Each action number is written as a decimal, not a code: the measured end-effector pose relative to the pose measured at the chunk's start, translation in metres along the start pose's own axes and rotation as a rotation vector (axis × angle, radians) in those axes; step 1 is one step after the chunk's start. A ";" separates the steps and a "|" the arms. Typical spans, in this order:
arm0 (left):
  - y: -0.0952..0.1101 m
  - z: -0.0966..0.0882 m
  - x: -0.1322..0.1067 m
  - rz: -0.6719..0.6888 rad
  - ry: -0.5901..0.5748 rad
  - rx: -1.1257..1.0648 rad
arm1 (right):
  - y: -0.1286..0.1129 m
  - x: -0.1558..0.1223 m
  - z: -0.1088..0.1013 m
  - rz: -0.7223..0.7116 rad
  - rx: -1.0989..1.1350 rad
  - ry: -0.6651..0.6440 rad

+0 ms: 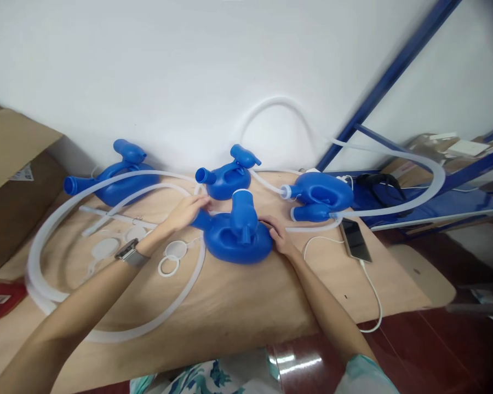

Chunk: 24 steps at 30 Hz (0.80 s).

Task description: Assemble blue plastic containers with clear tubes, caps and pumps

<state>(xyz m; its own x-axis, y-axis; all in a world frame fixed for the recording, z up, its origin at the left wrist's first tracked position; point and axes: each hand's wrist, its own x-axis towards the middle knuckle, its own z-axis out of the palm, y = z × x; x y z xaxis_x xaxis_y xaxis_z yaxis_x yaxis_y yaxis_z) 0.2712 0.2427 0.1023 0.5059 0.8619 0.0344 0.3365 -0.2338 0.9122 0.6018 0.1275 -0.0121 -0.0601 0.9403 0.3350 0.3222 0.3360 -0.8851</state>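
A blue plastic vessel (236, 241) with an upright white-rimmed neck lies on the tan board in front of me. My left hand (187, 212) closes on its spout at the left, where a translucent white tube (107, 328) meets it. My right hand (280, 236) rests against the vessel's right side, fingers curved on it. A watch sits on my left wrist.
Three more blue vessels (117, 178) (225, 175) (320, 196) lie behind, joined by white tubing. White caps and a ring (169, 266) lie at the left. A phone (355, 239) with a white cable sits at the right, a cardboard box (12, 164) far left, and a blue metal frame (394, 65) at the right.
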 end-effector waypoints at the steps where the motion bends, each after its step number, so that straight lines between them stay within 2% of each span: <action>1: -0.003 -0.003 -0.003 -0.021 0.055 -0.015 | -0.001 0.001 -0.002 0.010 -0.029 0.020; 4: -0.013 -0.016 -0.019 -0.061 0.164 -0.035 | -0.008 0.001 -0.002 0.001 -0.071 0.145; 6: -0.021 -0.027 -0.039 -0.042 0.145 0.091 | -0.016 -0.003 0.001 -0.024 -0.084 0.185; 8: -0.031 -0.035 -0.064 -0.013 0.063 0.335 | -0.027 -0.007 0.004 -0.044 -0.090 0.206; 10: -0.042 -0.038 -0.089 0.012 -0.068 0.572 | -0.040 -0.010 0.007 -0.063 -0.111 0.194; 14: -0.061 -0.033 -0.122 0.002 -0.310 0.903 | -0.066 -0.012 0.016 -0.092 -0.246 0.020; 16: -0.068 -0.030 -0.126 -0.010 -0.360 0.969 | -0.074 -0.011 0.022 -0.054 -0.310 -0.032; 19: -0.076 -0.028 -0.121 0.040 -0.338 0.969 | -0.076 -0.008 0.027 -0.010 -0.309 -0.055; 24: -0.077 -0.026 -0.110 0.094 -0.274 0.947 | -0.066 -0.002 0.012 -0.023 -0.273 -0.123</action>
<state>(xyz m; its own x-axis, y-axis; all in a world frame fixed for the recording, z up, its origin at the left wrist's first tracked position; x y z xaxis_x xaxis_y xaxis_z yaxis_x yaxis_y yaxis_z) 0.1691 0.1777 0.0392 0.6890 0.7156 -0.1149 0.7214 -0.6619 0.2036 0.5689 0.1040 0.0421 -0.1794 0.9377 0.2975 0.5605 0.3460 -0.7524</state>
